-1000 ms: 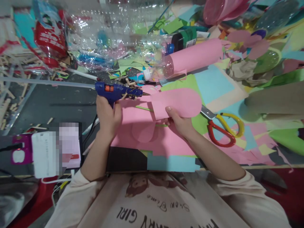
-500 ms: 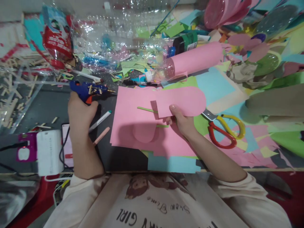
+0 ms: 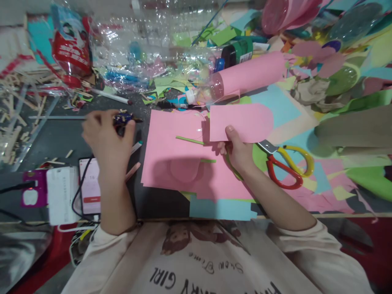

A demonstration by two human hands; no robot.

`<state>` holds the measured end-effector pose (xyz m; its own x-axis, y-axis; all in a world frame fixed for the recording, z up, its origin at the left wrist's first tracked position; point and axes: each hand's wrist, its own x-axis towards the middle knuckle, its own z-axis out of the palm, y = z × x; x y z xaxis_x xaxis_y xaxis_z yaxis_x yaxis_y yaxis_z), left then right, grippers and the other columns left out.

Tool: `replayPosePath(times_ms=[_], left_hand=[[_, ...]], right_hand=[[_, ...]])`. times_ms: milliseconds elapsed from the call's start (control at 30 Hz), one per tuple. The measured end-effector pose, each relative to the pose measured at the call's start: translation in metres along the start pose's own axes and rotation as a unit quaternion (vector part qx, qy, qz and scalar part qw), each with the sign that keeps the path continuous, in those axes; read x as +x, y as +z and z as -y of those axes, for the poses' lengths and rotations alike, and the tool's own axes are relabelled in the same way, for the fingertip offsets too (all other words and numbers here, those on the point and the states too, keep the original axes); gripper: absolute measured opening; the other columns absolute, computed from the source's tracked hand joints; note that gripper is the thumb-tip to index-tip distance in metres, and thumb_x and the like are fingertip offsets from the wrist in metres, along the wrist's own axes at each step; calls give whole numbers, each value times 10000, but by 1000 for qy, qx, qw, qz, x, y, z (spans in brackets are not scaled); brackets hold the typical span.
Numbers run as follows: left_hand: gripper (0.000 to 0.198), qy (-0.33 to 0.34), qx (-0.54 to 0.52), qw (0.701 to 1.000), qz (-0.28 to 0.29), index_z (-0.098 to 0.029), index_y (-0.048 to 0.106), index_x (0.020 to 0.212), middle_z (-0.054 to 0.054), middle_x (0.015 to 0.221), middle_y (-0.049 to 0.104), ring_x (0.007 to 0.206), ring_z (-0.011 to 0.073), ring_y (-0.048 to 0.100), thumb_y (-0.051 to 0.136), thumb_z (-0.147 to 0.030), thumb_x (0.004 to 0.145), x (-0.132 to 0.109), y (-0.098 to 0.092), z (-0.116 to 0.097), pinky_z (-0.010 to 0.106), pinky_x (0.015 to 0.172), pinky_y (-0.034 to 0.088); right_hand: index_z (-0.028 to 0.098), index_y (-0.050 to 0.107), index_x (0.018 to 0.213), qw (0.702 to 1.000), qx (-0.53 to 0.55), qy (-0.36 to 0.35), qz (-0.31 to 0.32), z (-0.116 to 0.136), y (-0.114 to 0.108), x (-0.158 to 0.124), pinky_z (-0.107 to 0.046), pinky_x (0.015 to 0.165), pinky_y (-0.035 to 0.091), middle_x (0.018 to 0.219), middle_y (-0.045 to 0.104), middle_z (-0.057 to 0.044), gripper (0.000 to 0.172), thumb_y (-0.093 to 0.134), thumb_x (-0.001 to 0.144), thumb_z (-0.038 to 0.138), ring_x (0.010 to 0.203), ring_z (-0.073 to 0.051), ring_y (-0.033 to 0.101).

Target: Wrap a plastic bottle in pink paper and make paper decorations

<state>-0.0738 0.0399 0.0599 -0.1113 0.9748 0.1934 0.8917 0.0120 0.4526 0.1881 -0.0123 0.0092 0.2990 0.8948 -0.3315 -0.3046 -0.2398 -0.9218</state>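
My left hand (image 3: 107, 134), slightly blurred, is curled over a dark blue glue gun (image 3: 124, 118). The gun's metal nozzle points right, and the hand hides most of its body. A clear glue stick (image 3: 58, 117) runs out leftward behind it. My right hand (image 3: 237, 151) pinches a pink paper piece (image 3: 245, 122) with a rounded right end, thumb on top. Below it lie pink sheets (image 3: 162, 130) bearing two thin green strips (image 3: 190, 140) and a second rounded pink piece (image 3: 183, 169). Scissors (image 3: 283, 167) with red and yellow handles lie right of my right hand.
A pink-wrapped bottle (image 3: 251, 75) lies behind the sheets, with clear plastic bottles (image 3: 122, 45) farther back. Paper scraps (image 3: 330, 179) cover the right side. At left are wood sticks (image 3: 15, 122), a phone (image 3: 90, 192), a white power adapter (image 3: 58, 196) and cables.
My left hand has shifted over the top of the glue gun, hiding more of it. My right hand has moved the pink piece slightly right and away from me.
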Motion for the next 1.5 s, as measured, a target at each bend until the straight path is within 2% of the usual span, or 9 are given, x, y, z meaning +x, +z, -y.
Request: replayPosePath(times_ms=[133,233,400,533,900,1000,1167,1333,1500], left_hand=[[100,303,-58,914,262,-213,646,944,50,972,679,953,229,603,560,-243,904,-31,26,-47,389,840,468],[87,385,28,862,328,-156,641,868,86,865,658,848,240,604,569,-203,881,-54,45,-76,358,737,463],[146,331,-25,863,380,-164,574,795,81,819,637,824,227,596,472,-92,871,-57,57,-85,350,736,446],[100,96,-299,852,418,-202,495,816,21,750,604,767,188,608,464,-245,901,-38,59,-70,299,673,442],[294,-108,-516,690,497,-212,528,895,109,1083,717,1095,243,664,628,-484,847,-25,43,-69,415,1006,463],[254,-62,-503,717,479,-208,541,924,98,1097,695,1042,215,657,567,-456,878,-28,43,-68,394,952,491],[217,14,-349,867,356,-218,467,844,17,784,615,803,168,595,388,-383,962,-51,43,-57,345,809,496],[255,123,-304,893,308,-217,500,940,74,927,646,1096,226,593,374,-435,977,-61,45,-42,389,955,455],[208,-16,-351,886,302,-219,518,968,60,1092,658,1120,205,590,413,-399,964,-38,51,-46,368,987,434]], right_hand=[[220,518,550,1000,-15,-3,-6,2,-1,3,-246,342,360,404,532,29,482,678,719,642,323,-94,452],[232,498,522,1000,-15,4,-9,5,0,4,-255,340,360,394,521,23,507,643,716,678,322,-100,446],[241,491,534,1000,-4,9,-7,8,0,6,-257,341,368,387,501,34,510,645,693,700,321,-105,441],[248,479,541,1000,-3,5,-10,8,-2,8,-258,343,390,399,489,48,527,591,722,730,312,-98,418],[252,468,557,1000,6,6,-12,11,-2,9,-259,338,383,405,464,62,482,613,711,686,314,-92,391],[250,468,575,1000,2,0,1,9,-3,9,-263,360,402,416,448,66,482,584,755,682,322,-93,397],[248,501,609,1000,4,-12,6,7,-4,10,-260,345,375,410,448,77,469,600,744,686,313,-90,389],[236,544,626,999,34,-7,1,6,-4,10,-261,325,367,400,472,78,437,673,705,646,306,-94,399],[213,572,591,999,42,-3,5,4,-1,4,-251,342,379,407,517,52,430,717,700,603,320,-93,435]])
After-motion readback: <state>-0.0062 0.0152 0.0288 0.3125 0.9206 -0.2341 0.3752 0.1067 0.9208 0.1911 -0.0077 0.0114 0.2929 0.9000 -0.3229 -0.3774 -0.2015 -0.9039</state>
